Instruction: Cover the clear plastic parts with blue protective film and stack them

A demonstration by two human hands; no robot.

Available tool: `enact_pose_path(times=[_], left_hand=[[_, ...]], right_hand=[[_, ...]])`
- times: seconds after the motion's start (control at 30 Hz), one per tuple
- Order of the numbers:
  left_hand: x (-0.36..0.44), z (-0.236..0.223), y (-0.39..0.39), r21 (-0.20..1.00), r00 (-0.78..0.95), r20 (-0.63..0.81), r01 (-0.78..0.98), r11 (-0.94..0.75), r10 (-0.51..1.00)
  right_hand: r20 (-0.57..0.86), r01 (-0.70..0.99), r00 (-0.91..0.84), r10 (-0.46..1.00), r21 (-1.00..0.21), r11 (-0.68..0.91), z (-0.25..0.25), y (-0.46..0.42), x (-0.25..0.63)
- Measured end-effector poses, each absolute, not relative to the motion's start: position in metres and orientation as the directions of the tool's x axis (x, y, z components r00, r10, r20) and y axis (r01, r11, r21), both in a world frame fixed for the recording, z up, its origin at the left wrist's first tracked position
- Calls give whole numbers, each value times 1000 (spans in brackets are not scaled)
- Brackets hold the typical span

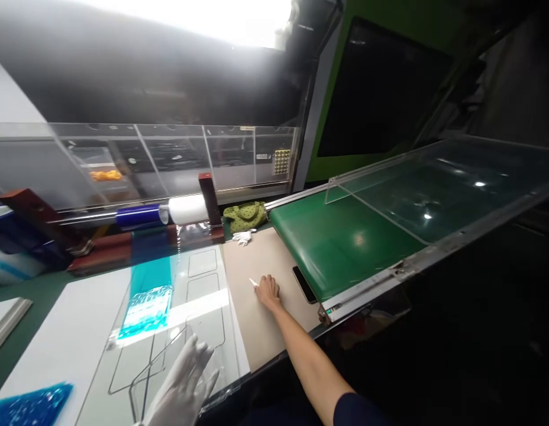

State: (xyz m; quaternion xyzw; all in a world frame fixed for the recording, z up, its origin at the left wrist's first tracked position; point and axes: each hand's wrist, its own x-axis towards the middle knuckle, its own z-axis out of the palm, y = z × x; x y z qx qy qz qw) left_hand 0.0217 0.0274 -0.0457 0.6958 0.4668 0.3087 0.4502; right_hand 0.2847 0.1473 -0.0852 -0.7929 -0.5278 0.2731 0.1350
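Observation:
My left hand (pixel 186 373), in a white glove, is at the lower middle over the glossy work surface. It appears to hold a thin clear panel (pixel 147 378) with a dark border, tilted above the surface; the grip is partly hidden. My bare right hand (pixel 269 291) rests on the beige board (pixel 261 337), fingers closed on a small white pointed piece (pixel 253 283). Several flat clear panels with dark outlines (pixel 204 307) lie left of the board. A teal film strip (pixel 151 278) runs down beside them from the roll stand.
A green conveyor belt (pixel 319 242) under a clear cover (pixel 416 189) stands at the right, with a black phone (pixel 304 285) by its edge. Behind are a blue roll (pixel 141 217), a white roll (pixel 187 209), a green cloth (pixel 245 216) and a crumpled white glove (pixel 243 237). Blue film (pixel 32 405) lies front left.

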Motion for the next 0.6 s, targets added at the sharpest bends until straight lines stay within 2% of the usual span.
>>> enact_pose_path(times=[0.13, 0.2, 0.3, 0.37, 0.4, 0.47, 0.53, 0.6], left_hand=[[33, -18, -1, 963, 234, -51, 269, -14, 971], [36, 7, -10, 934, 181, -51, 356, -18, 982], [38, 44, -17, 798, 110, -1, 599, -65, 994], [41, 61, -19, 700, 148, 81, 696, -162, 986], [42, 67, -19, 662, 191, 115, 717, -218, 975], [45, 74, -18, 603, 293, 137, 733, -314, 946], [49, 78, -15, 566, 403, 123, 722, -398, 907], [52, 80, -12, 548, 491, 90, 702, -454, 867]], right_hand=[[-301, 766, 164, 939, -562, -314, -83, 145, 276], [-295, 737, 83, 952, -625, -257, -73, 137, 275], [-249, 663, -46, 967, -732, -157, -45, 113, 274], [-205, 559, -163, 965, -825, -81, -20, 84, 272], [-144, 391, -266, 953, -920, -30, -6, 67, 271], [-49, 134, -412, 910, -991, 7, 21, 30, 271], [-8, 102, -443, 897, -994, 42, 41, -2, 270], [9, 160, -397, 918, -984, 79, 53, -24, 271]])
